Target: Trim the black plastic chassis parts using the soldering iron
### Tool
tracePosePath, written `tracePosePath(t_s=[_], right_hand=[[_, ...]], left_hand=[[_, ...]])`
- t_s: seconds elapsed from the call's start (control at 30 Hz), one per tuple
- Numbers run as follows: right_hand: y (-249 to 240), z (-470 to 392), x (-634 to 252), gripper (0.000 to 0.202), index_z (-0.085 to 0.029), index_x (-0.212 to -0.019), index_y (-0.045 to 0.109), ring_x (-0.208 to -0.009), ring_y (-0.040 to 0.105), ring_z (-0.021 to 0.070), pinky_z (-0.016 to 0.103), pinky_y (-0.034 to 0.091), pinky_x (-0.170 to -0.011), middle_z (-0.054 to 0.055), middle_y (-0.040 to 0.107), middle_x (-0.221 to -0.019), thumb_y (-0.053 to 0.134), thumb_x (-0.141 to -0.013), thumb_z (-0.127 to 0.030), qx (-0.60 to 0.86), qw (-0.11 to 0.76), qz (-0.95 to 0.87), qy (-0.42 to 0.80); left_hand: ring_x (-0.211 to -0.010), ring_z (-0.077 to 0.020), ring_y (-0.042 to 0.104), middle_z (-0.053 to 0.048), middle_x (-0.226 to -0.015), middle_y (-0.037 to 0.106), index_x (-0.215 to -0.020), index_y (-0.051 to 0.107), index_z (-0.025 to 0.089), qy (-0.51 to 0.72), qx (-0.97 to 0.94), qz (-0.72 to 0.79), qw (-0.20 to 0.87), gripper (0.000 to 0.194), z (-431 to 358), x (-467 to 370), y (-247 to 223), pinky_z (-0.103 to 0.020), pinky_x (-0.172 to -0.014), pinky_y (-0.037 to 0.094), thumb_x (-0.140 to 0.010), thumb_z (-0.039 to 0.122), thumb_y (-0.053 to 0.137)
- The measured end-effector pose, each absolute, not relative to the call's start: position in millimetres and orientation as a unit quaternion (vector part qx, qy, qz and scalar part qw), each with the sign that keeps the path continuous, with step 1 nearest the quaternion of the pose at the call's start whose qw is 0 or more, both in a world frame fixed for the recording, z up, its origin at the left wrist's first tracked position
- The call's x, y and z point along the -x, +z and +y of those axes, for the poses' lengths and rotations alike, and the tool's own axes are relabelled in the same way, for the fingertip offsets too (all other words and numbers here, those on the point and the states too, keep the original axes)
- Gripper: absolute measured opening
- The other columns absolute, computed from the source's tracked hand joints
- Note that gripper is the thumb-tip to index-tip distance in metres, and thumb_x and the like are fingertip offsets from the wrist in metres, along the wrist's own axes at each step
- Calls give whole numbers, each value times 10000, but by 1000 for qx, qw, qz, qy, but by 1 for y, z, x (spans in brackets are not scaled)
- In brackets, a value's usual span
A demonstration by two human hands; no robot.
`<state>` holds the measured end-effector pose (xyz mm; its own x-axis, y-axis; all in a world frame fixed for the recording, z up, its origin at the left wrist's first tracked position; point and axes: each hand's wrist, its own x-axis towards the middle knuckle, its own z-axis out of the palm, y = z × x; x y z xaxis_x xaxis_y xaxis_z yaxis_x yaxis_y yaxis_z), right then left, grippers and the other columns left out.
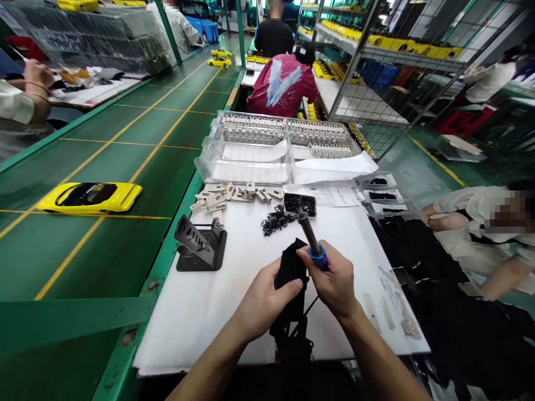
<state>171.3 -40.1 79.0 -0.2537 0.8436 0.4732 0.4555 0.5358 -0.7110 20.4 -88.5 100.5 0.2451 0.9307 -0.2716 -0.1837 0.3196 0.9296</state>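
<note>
My left hand (263, 298) is closed round a black fabric piece (291, 273), its thumb pressed on the front. In my right hand (335, 281) is a soldering iron (308, 231) with a blue collar; its metal shaft points up and away from me. The right thumb reaches the fabric's upper edge. Black straps (292, 340) trail from the fabric toward my lap. Beyond my hands lies a heap of small black pieces (276, 220) beside a small box (311, 206) filled with more of them. A dark metal iron stand (203, 248) sits at the left of the white worktable (234, 328).
Loose beige plastic parts (215, 199) lie behind the stand. Clear plastic trays (254, 171) hold rows of parts at the table's far end. A yellow toy car (90, 197) rests on the green conveyor (137, 239) at left. Black fabric (434, 312) and a co-worker are at right.
</note>
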Motion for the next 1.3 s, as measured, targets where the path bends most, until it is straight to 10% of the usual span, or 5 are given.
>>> tracePosePath(t_s=[0.6,1.3], right_hand=[[100,-40,-172,278,-221,-705,398,-571,445,113,243,325,-552,-40,464,-659,596,-900,-223,474,405,-763,170],[101,-37,-193,133,-205,-813,594,-661,514,130,251,400,-628,-24,560,-730,659,-859,-312,480,372,-720,335]], left_hand=[[-630,-104,391,32,-670,443,-774,539,146,417,-513,537,525,311,-71,-21,96,-212,-532,318,-917,421,518],[-669,-145,525,-16,-730,579,-857,598,155,397,-478,549,559,325,-79,-28,90,-227,-552,383,-906,466,521]])
